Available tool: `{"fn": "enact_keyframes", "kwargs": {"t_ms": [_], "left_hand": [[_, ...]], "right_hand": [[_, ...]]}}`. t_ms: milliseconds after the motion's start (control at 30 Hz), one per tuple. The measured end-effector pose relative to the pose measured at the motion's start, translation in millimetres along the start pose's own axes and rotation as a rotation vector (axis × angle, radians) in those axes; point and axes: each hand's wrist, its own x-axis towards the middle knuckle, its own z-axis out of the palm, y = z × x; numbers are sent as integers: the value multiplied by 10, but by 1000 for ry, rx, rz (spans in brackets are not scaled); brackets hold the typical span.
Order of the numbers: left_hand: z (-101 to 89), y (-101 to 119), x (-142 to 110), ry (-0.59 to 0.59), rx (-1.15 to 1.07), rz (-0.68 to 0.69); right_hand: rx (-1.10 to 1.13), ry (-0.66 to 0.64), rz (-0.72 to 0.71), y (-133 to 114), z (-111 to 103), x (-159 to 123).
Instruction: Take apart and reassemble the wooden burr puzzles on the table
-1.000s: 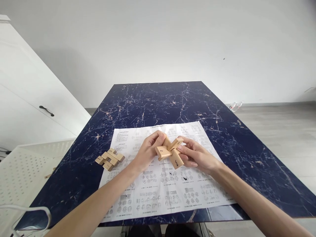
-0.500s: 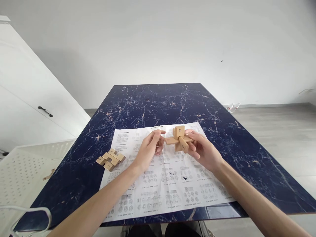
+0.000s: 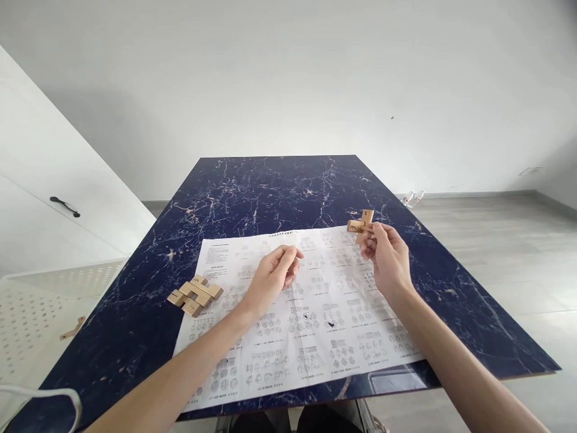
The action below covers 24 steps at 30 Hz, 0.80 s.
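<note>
The left hand (image 3: pixel 273 269) is loosely curled, while the right hand (image 3: pixel 390 255), slightly farther forward, holds a pinch.

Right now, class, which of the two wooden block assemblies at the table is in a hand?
The cross-shaped assembly, held by the right hand; the flatter assembly lies untouched across the left edge of the sheet.
</note>
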Motion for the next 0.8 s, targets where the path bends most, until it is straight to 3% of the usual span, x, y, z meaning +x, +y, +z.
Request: {"fn": "enact_keyframes", "kwargs": {"t_ms": [133,267,333,433,533,667,800], "left_hand": [[39,87,-56,-13,145,53],[-41,210,-393,4,535,202],[-184,230,-662,92,750,334],[-495,181,-1056,361,1007,496],[-812,70,-1307,588,1186,456],[-1076,-81,-1394,611,1294,311],[-1126,-154,-1352,601,1318,202]], "right_hand": [[-42,-10,-67,-7,6,-9],[-59,-66,-96,-123,-66,-153],[-116,-127,-79,-184,-171,-311],[-246,-202,-52,-248,-380,-636],[-343,-328,33,-283,-559,-973],[-449,-473,73,-263,-666,-1251],[-575,-557,45,-163,-713,-1313]]}}
